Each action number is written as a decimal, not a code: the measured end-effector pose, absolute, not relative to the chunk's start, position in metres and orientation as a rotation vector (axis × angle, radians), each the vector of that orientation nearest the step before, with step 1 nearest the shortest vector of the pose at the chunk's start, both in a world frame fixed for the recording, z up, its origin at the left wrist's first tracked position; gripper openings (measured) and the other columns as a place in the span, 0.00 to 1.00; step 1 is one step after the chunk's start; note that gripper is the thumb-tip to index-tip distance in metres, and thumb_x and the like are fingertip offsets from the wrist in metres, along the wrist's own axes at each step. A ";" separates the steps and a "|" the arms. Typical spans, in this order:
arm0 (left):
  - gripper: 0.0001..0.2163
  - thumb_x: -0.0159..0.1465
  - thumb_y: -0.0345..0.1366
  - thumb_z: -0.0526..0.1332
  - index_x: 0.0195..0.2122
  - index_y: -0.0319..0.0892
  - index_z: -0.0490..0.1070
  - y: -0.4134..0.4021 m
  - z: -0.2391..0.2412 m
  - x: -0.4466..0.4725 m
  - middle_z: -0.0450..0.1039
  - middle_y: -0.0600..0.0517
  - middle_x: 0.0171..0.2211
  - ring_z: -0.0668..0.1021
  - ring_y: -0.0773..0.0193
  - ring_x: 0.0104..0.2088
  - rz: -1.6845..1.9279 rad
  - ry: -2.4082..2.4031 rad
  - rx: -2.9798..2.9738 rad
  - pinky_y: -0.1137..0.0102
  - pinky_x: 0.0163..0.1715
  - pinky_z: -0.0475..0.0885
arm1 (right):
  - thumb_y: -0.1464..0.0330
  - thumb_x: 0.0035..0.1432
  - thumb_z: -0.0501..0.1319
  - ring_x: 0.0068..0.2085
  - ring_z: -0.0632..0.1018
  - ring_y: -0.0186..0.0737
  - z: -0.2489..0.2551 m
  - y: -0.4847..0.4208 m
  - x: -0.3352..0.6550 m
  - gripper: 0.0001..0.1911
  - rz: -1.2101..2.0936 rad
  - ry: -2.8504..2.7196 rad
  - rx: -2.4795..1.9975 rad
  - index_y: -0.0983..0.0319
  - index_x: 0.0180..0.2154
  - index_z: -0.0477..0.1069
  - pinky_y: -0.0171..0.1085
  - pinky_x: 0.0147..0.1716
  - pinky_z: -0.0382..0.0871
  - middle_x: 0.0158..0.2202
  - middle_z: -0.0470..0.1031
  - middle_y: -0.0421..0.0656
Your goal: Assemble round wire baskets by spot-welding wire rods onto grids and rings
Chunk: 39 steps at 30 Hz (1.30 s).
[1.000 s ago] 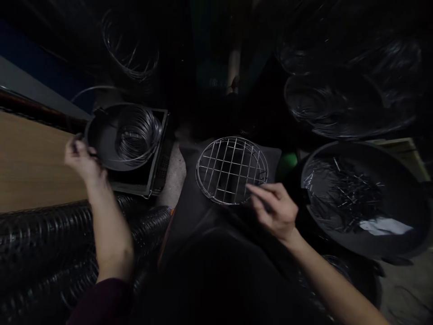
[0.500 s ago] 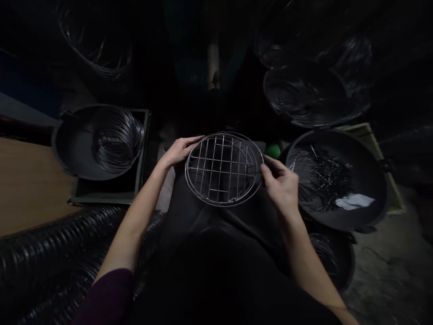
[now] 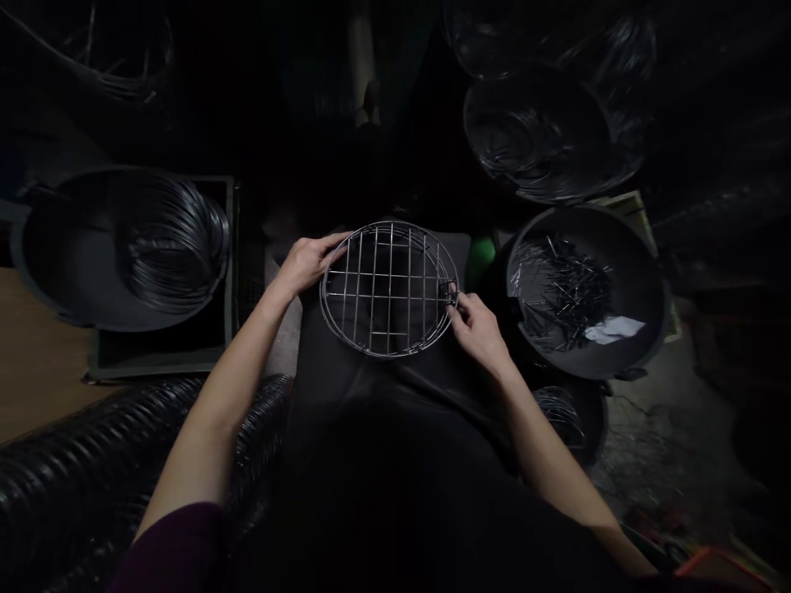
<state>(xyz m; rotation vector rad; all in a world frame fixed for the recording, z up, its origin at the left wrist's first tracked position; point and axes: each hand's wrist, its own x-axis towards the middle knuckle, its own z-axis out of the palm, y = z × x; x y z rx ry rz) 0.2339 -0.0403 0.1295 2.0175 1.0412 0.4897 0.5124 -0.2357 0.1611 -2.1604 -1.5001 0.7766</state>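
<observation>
A round wire rack [image 3: 390,274], with a grid of thin bars inside metal rings, is held over my lap. My left hand [image 3: 307,262] grips its left rim, fingers stretched along the upper edge. At the right rim, my right hand [image 3: 480,329] pinches the rack between thumb and fingers. A small dark piece [image 3: 446,290] shows by those fingertips; I cannot make out what it is. The rings nearly overlap all the way round. Beneath the rack lies a dark surface, hard to tell from the dark cloth over my lap.
On the left, a dark basin [image 3: 74,272] holds wire rings [image 3: 176,247] above a green crate [image 3: 161,354]. Stacked black rings [image 3: 111,436] lie below. A right-hand basin [image 3: 643,305] holds short metal pieces [image 3: 572,284] and a white scrap [image 3: 615,329]; another basin [image 3: 475,123] stands behind.
My right hand has shifted in from the outer rim and now pinches at the rack's right side. The offset rings have come closer together. The whole view has shifted slightly.
</observation>
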 end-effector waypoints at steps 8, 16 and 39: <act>0.15 0.66 0.44 0.61 0.51 0.50 0.77 -0.052 0.107 0.243 0.78 0.55 0.51 0.78 0.53 0.54 0.728 1.050 1.754 0.63 0.57 0.70 | 0.51 0.60 0.53 0.46 0.75 0.47 0.130 -0.259 0.497 0.29 0.654 -1.357 -2.128 0.62 0.56 0.70 0.49 0.52 0.68 0.43 0.73 0.50; 0.11 0.64 0.42 0.65 0.47 0.50 0.79 -0.053 0.093 0.246 0.80 0.57 0.47 0.76 0.51 0.56 0.742 1.019 1.596 0.57 0.59 0.68 | 0.48 0.60 0.51 0.52 0.73 0.56 0.141 -0.296 0.474 0.35 0.519 -1.494 -2.232 0.66 0.58 0.68 0.56 0.53 0.66 0.49 0.71 0.57; 0.24 0.62 0.55 0.61 0.52 0.44 0.77 -0.051 0.148 0.231 0.79 0.48 0.49 0.78 0.54 0.53 0.723 1.001 1.685 0.62 0.55 0.72 | 0.50 0.64 0.51 0.59 0.71 0.45 0.180 -0.266 0.485 0.27 0.684 -1.155 -1.996 0.57 0.57 0.69 0.52 0.62 0.61 0.57 0.72 0.46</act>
